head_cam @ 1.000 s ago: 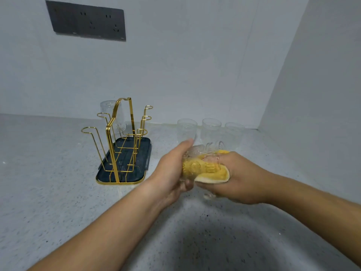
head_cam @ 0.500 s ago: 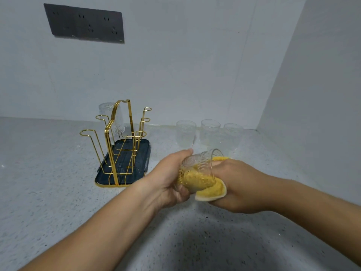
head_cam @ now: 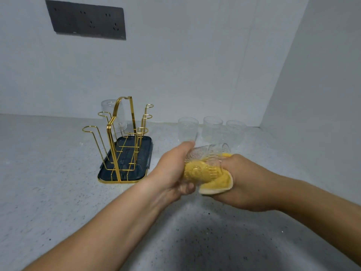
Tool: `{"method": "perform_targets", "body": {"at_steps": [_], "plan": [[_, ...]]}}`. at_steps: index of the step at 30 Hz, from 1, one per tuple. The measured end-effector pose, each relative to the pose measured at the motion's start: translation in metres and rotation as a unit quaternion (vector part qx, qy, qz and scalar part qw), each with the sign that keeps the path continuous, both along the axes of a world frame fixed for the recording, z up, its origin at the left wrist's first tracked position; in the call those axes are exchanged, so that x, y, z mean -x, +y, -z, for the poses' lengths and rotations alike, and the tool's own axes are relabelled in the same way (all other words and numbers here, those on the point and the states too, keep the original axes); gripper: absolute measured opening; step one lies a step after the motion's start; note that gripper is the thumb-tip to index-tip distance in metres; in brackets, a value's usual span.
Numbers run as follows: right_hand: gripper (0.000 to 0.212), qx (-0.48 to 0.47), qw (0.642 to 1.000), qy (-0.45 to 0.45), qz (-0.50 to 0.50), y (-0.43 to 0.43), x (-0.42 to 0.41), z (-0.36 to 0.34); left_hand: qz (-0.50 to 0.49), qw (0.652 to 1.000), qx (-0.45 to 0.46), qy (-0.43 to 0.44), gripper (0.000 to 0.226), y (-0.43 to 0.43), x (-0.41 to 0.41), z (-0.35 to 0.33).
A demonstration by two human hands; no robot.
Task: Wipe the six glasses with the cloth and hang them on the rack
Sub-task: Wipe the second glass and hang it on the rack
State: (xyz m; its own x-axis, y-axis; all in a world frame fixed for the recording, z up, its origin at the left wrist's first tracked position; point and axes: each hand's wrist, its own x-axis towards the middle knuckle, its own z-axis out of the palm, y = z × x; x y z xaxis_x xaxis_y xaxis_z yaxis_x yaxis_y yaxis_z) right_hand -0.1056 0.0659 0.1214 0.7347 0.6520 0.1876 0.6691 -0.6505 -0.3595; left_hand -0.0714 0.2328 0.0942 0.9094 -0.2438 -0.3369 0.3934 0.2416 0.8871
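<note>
My left hand [head_cam: 172,173] grips a clear ribbed glass [head_cam: 205,155] lying on its side above the counter. My right hand [head_cam: 246,184] holds the yellow cloth [head_cam: 213,182], part of it pushed inside the glass and part folded under it. The gold wire rack [head_cam: 121,133] on its dark tray [head_cam: 144,151] stands to the left, with one glass [head_cam: 114,114] hung upside down on a far peg. Three upright glasses [head_cam: 188,129] [head_cam: 212,128] [head_cam: 235,130] stand in a row by the back wall.
The speckled grey counter [head_cam: 58,202] runs into a corner, with the white side wall [head_cam: 322,94] close on the right. A dark socket panel [head_cam: 86,20] is on the back wall. My shadow darkens the counter near me.
The glass has turned in my hands and the cloth has shifted inside it. Both hands stay in much the same spot above the counter.
</note>
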Motion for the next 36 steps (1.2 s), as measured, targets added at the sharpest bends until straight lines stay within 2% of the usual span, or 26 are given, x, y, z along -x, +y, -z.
{"method": "perform_targets", "body": {"at_steps": [1, 2, 3, 4, 5, 6, 8, 10, 11, 12, 14, 16, 17, 18, 19, 20, 21, 22, 24, 27, 30, 32, 34, 36], "plan": [[0.011, 0.106, 0.992, -0.061, -0.021, -0.001, -0.003, 0.002, 0.039, 0.997, 0.016, 0.059, 0.036, 0.001, 0.0, -0.001], [0.017, 0.159, 0.984, -0.077, -0.032, -0.003, -0.006, 0.006, 0.061, 0.994, 0.03, 0.084, 0.037, 0.002, 0.001, 0.0], [0.018, 0.146, 0.987, -0.065, -0.031, -0.004, -0.008, 0.009, 0.062, 0.994, 0.037, 0.083, 0.037, 0.002, 0.001, 0.0], [0.014, 0.084, 0.996, -0.035, -0.02, -0.006, -0.009, 0.011, 0.05, 0.996, 0.034, 0.06, 0.037, 0.001, 0.001, 0.001], [0.006, -0.019, 0.999, 0.027, 0.003, -0.006, -0.008, 0.011, 0.025, 0.999, 0.021, 0.011, 0.036, -0.001, 0.002, 0.003], [0.006, -0.134, 0.985, 0.106, 0.035, -0.004, -0.006, 0.011, -0.003, 0.998, 0.004, -0.063, 0.034, -0.003, 0.005, 0.006], [0.006, -0.323, 0.907, 0.259, 0.078, -0.001, -0.003, 0.008, -0.05, 0.97, -0.028, -0.235, 0.035, -0.005, 0.008, 0.014], [0.013, -0.416, 0.829, 0.363, 0.09, 0.0, -0.001, 0.007, -0.082, 0.931, -0.06, -0.35, 0.032, -0.006, 0.01, 0.022], [0.019, -0.429, 0.812, 0.388, 0.078, 0.001, 0.0, 0.008, -0.095, 0.921, -0.071, -0.372, 0.029, -0.004, 0.011, 0.023], [0.022, -0.418, 0.821, 0.383, 0.07, 0.002, 0.001, 0.008, -0.102, 0.917, -0.076, -0.378, 0.026, -0.003, 0.01, 0.023], [0.018, -0.365, 0.871, 0.326, 0.046, 0.003, 0.002, 0.01, -0.096, 0.93, -0.081, -0.345, 0.03, -0.003, 0.007, 0.02], [0.006, -0.263, 0.937, 0.226, 0.041, 0.001, 0.001, 0.009, -0.08, 0.971, -0.058, -0.218, 0.033, -0.004, 0.001, 0.013], [0.007, -0.164, 0.975, 0.144, 0.038, 0.0, 0.001, 0.009, -0.065, 0.989, -0.031, -0.128, 0.032, -0.004, -0.001, 0.01], [0.012, -0.039, 0.998, 0.044, 0.025, -0.001, -0.002, 0.009, -0.036, 0.998, -0.012, -0.047, 0.031, -0.002, -0.002, 0.008], [0.017, 0.081, 0.996, -0.038, 0.006, -0.003, -0.004, 0.009, 0.001, 1.0, -0.003, 0.015, 0.03, -0.001, -0.003, 0.007], [0.022, 0.167, 0.983, -0.081, -0.007, -0.003, -0.006, 0.009, 0.034, 0.998, 0.001, 0.052, 0.03, 0.001, -0.004, 0.006], [0.027, 0.218, 0.972, -0.093, -0.007, -0.003, -0.006, 0.007, 0.054, 0.996, 0.005, 0.069, 0.031, 0.002, -0.005, 0.005], [0.032, 0.225, 0.97, -0.089, -0.001, -0.003, -0.008, 0.005, 0.06, 0.995, 0.012, 0.073, 0.032, 0.003, -0.006, 0.005], [0.037, 0.163, 0.984, -0.065, -0.003, -0.005, -0.01, 0.003, 0.047, 0.996, 0.029, 0.066, 0.033, 0.003, -0.007, 0.005], [0.024, 0.023, 1.0, 0.003, -0.014, -0.004, -0.01, 0.005, 0.002, 0.998, 0.048, 0.044, 0.033, 0.003, -0.006, 0.008], [0.019, -0.126, 0.983, 0.114, 0.067, -0.004, -0.006, 0.009, -0.07, 0.996, 0.057, 0.027, 0.03, 0.005, -0.004, 0.015], [0.014, -0.238, 0.955, 0.134, 0.114, -0.007, -0.004, 0.012, -0.118, 0.992, 0.041, -0.011, 0.031, 0.008, -0.001, 0.016], [0.008, -0.352, 0.907, 0.187, 0.138, -0.008, 0.002, 0.015, -0.14, 0.987, 0.009, -0.071, 0.033, 0.009, 0.002, 0.014], [0.02, -0.473, 0.818, 0.311, 0.1, -0.008, 0.008, 0.02, -0.17, 0.976, -0.031, -0.13, 0.032, 0.007, 0.004, 0.014]]}}
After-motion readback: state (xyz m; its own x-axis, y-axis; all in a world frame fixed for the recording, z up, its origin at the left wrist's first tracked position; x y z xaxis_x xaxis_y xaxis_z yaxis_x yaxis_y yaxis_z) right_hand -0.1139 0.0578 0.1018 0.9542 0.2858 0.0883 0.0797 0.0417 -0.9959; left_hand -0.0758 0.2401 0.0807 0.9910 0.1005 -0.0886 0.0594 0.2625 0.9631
